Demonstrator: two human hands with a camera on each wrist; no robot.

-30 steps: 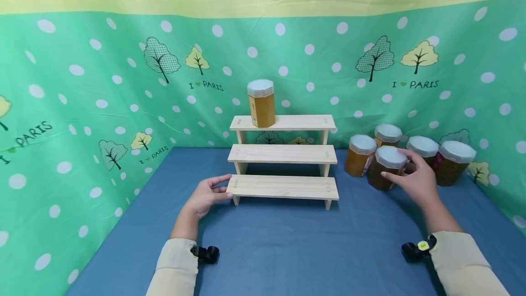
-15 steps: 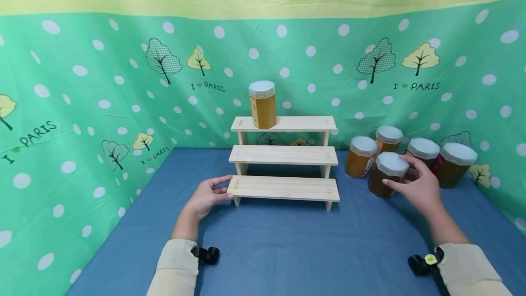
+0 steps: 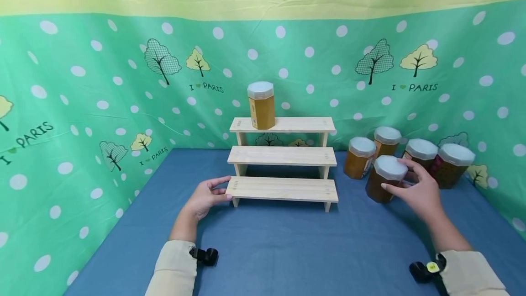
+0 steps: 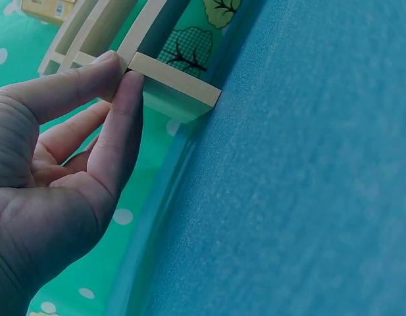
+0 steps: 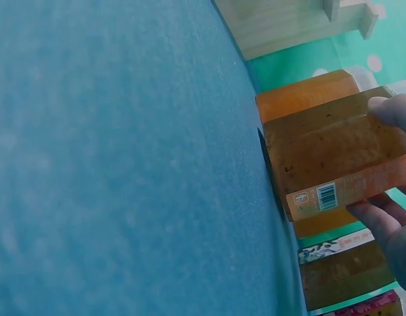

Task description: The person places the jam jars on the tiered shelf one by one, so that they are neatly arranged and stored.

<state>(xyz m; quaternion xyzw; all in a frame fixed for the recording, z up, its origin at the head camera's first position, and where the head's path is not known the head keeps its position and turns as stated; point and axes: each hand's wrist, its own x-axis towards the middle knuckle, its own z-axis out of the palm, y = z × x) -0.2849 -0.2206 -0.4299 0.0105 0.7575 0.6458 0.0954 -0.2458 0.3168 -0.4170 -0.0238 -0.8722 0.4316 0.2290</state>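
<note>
My left hand pinches the left end of the bottom step of a three-tier wooden display stand. In the left wrist view, thumb and finger meet at the corner of that step. To the right of the stand, my right hand grips a dark brown jar with a white lid, thumb on the near side. The right wrist view shows this jar with a barcode label and a dark shadow along its base; whether it touches the table I cannot tell. An amber jar stands on the top tier, left side.
Around the held jar stand an orange jar, a jar behind it, and two darker jars to the right. A blue cloth covers the table. Green dotted fabric hangs close behind and at both sides.
The dark brown jar has come slightly toward me in my right hand, away from the other jars. My left hand keeps its place on the stand.
</note>
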